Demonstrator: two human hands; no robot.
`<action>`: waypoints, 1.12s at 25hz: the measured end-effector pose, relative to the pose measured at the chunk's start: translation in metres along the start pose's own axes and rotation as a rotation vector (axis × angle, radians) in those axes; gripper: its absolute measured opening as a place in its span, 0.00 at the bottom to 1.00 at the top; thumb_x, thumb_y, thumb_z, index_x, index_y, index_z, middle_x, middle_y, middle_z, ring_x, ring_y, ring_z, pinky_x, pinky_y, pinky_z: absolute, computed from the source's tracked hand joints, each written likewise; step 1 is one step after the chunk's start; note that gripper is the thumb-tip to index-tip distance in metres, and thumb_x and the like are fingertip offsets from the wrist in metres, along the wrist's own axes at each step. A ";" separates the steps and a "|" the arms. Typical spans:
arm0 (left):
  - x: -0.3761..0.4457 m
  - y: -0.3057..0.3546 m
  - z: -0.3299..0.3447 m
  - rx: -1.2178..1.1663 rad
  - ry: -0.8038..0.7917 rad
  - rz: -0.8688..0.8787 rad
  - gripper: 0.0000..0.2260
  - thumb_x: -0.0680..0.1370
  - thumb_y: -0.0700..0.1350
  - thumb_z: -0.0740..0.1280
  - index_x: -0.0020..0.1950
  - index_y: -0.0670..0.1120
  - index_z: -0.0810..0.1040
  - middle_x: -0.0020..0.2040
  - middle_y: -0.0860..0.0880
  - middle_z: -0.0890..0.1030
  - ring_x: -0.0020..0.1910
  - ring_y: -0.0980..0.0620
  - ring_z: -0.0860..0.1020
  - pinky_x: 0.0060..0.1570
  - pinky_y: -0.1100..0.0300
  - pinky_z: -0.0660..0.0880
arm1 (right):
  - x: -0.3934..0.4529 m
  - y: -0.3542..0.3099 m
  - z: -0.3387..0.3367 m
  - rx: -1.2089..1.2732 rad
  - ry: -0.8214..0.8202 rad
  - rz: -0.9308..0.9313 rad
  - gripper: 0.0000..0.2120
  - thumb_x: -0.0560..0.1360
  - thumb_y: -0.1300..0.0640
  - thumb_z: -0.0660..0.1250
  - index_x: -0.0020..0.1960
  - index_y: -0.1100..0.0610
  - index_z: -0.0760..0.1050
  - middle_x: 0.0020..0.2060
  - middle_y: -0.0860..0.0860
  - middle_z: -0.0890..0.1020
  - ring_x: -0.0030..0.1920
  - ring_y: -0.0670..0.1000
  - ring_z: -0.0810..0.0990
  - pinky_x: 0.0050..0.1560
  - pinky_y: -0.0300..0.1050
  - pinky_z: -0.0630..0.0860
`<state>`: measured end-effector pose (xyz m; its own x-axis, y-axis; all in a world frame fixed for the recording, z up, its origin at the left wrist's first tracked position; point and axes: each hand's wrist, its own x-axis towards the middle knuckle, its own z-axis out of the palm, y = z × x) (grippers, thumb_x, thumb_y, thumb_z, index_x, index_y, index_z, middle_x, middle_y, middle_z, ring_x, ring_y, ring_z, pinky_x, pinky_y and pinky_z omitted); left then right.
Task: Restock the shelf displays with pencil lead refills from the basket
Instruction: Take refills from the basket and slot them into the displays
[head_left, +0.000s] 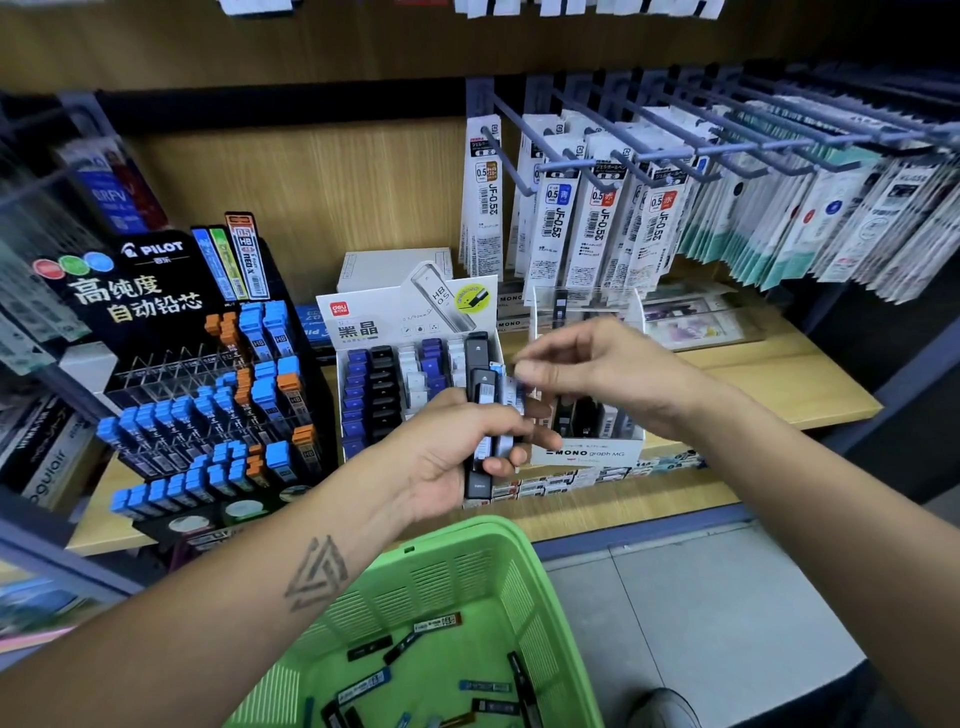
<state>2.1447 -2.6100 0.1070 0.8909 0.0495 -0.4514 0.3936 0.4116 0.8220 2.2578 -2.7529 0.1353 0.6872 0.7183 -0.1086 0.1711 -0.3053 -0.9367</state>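
Observation:
My left hand (457, 457) grips a bunch of several black and white lead refill cases (484, 415), held upright in front of the white Deli display box (363, 322). My right hand (582, 369) hovers just right of the bunch, thumb and fingers pinched together at the top of one case. Behind my right hand stands the white MONO graph MG box (587, 454) with dark cases inside. The green basket (467, 561) sits low in the middle, with several loose refill cases (410, 644) lying on its bottom.
A black Pilot display (171, 291) full of blue and orange lead tubes stands at the left of the wooden shelf (779, 384). Hanging pen refill packs (597, 223) fill the hooks above right. Grey floor (701, 597) lies below right.

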 end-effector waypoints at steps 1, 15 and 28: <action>0.000 0.000 0.000 0.000 -0.004 0.006 0.17 0.77 0.30 0.63 0.65 0.26 0.70 0.46 0.32 0.82 0.26 0.53 0.71 0.20 0.68 0.63 | -0.001 0.000 0.004 0.041 -0.030 -0.012 0.10 0.72 0.64 0.75 0.53 0.60 0.83 0.42 0.56 0.85 0.41 0.47 0.81 0.44 0.37 0.78; -0.003 0.008 -0.007 -0.247 0.120 0.069 0.04 0.78 0.32 0.64 0.52 0.33 0.74 0.45 0.30 0.81 0.26 0.53 0.69 0.19 0.69 0.62 | 0.006 0.012 0.003 -0.610 -0.043 -0.495 0.17 0.74 0.66 0.72 0.60 0.55 0.82 0.59 0.48 0.81 0.59 0.46 0.79 0.62 0.46 0.76; -0.005 0.006 -0.001 -0.005 0.173 0.158 0.11 0.77 0.32 0.68 0.57 0.28 0.75 0.47 0.30 0.83 0.24 0.53 0.69 0.19 0.67 0.61 | 0.002 0.002 0.001 0.285 0.005 -0.097 0.25 0.67 0.68 0.75 0.63 0.59 0.75 0.38 0.59 0.82 0.36 0.53 0.81 0.40 0.45 0.81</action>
<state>2.1430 -2.6068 0.1140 0.8891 0.2684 -0.3707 0.2513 0.3907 0.8856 2.2584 -2.7517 0.1329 0.6808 0.7324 -0.0128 0.0316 -0.0468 -0.9984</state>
